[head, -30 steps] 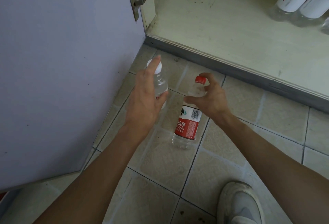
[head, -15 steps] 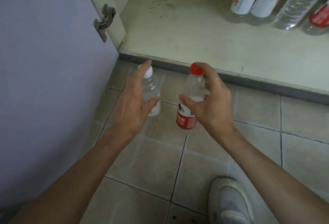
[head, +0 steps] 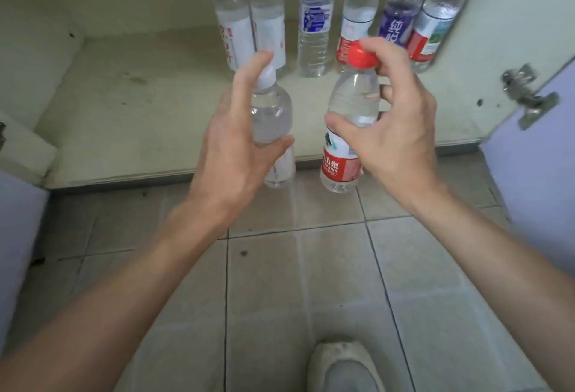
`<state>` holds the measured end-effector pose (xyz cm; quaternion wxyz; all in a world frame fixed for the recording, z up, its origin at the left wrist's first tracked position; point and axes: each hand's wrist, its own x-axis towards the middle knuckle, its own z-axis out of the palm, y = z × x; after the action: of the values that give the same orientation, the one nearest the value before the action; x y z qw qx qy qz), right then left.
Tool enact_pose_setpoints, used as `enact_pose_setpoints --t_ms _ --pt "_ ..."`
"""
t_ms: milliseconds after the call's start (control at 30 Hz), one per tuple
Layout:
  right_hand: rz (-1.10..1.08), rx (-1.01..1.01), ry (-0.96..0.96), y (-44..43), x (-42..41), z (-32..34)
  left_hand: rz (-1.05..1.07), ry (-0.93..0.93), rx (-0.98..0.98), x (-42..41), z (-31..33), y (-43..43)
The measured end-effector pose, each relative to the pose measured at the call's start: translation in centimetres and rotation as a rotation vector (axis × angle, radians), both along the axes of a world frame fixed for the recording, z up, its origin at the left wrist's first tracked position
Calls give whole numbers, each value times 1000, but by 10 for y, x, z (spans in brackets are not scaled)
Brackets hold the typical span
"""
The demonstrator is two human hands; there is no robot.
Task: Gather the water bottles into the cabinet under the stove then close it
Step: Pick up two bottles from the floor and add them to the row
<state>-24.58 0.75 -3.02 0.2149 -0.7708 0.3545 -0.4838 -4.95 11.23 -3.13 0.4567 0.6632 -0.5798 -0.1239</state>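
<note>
While each hand's fingers (head: 367, 49) wrap a bottle, left hand (head: 233, 155) grips white-capped bottle (head: 272, 117), right hand (head: 395, 130) red-capped bottle (head: 351, 105).

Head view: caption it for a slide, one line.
Left hand carrying a white-capped bottle and right hand a red-capped bottle toward the open cabinet.

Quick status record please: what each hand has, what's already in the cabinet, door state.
left hand: holds white-capped bottle, upright
right hand: holds red-capped bottle, upright
both bottles: in the air at the cabinet's front edge, not yet set down
cabinet shelf: six bottles standing in a row at the back
cabinet door: open
</note>
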Motion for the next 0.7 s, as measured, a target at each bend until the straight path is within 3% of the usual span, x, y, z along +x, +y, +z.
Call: enact_pose_setpoints --t_ms 267,700 --pt "-193 -78 52 -88 -60 17 -127 39 -57 -65 5 -111" --pt "-351 -24 73 -166 -97 -8 -183 68 -58 -108 -6 -220"
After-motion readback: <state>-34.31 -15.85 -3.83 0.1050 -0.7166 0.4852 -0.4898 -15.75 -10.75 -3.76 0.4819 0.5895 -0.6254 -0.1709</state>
